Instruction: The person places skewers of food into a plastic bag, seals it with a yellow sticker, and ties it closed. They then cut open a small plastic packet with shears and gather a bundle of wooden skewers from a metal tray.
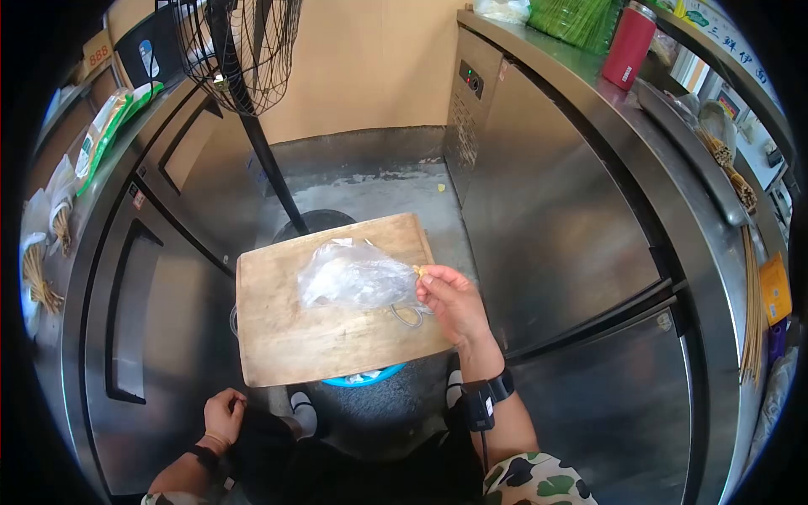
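Note:
A clear plastic bag [353, 273] lies crumpled on a wooden cutting board [278, 337] in front of me. At its right end, my right hand [453, 301] pinches a small yellowish piece [419, 270] between thumb and fingertips; its exact kind is too small to tell. A thin loop [409, 318], like a cord or rubber band, lies beside the bag, below that hand. My left hand [223, 418] rests by my left knee with its fingers curled in, off to the lower left of the board, and nothing shows in it.
Steel refrigerated counters stand on the left [151, 320] and right [555, 185]. A black wire-cage fan [244, 50] on a pole rises behind the board. Under the board's front edge is a blue basin [362, 378]. A red bottle [629, 46] and bundled skewers [752, 303] lie along the right counter.

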Demonstrator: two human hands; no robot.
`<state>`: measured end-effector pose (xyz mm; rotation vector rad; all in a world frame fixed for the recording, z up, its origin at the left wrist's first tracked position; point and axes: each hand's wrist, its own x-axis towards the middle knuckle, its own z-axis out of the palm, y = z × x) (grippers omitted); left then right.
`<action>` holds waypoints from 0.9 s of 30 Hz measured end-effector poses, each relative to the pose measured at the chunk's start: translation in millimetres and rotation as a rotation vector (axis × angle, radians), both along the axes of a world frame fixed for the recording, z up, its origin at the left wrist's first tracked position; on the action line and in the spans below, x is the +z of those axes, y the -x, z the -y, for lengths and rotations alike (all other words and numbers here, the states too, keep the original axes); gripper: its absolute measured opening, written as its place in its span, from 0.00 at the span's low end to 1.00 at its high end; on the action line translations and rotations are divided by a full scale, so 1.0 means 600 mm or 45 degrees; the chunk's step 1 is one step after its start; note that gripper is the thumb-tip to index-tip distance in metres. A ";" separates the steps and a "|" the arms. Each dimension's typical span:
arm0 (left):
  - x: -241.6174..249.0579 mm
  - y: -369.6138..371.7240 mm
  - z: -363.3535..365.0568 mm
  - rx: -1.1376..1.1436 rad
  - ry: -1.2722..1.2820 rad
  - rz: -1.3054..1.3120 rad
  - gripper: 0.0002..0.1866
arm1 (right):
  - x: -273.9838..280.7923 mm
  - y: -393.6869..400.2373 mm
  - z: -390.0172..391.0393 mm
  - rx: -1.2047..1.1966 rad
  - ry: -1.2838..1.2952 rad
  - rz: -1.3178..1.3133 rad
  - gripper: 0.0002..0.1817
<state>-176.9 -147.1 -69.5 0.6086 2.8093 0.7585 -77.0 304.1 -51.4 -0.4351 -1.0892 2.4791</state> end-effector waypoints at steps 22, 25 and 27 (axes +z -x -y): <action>0.013 -0.005 -0.011 0.010 0.081 0.023 0.06 | -0.012 0.089 0.125 0.156 -0.620 -0.046 0.05; 0.012 -0.006 -0.003 -0.003 0.115 -0.028 0.06 | -0.010 0.086 0.124 0.249 -0.384 -0.020 0.06; 0.013 -0.005 -0.001 0.003 0.110 -0.030 0.06 | -0.006 0.077 0.121 0.299 -0.207 0.033 0.07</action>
